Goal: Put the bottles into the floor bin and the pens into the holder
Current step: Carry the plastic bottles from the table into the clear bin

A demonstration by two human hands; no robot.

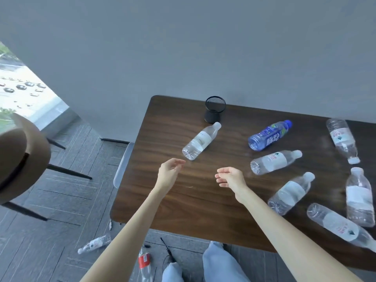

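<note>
Several plastic bottles lie on the dark wooden table. A clear bottle lies just beyond my left hand, which hovers with fingers loosely curled and empty. My right hand hangs over the table's middle, also empty with fingers apart. A blue bottle and more clear bottles lie to the right. The black mesh pen holder stands at the table's far edge. On the floor lie a clear bottle, a red-labelled bottle and a black pen. No floor bin is in view.
A brown chair with black legs stands on the grey floor at the left. A grey wall rises behind the table. A translucent panel hangs along the table's left edge. My legs in light jeans are below the table's near edge.
</note>
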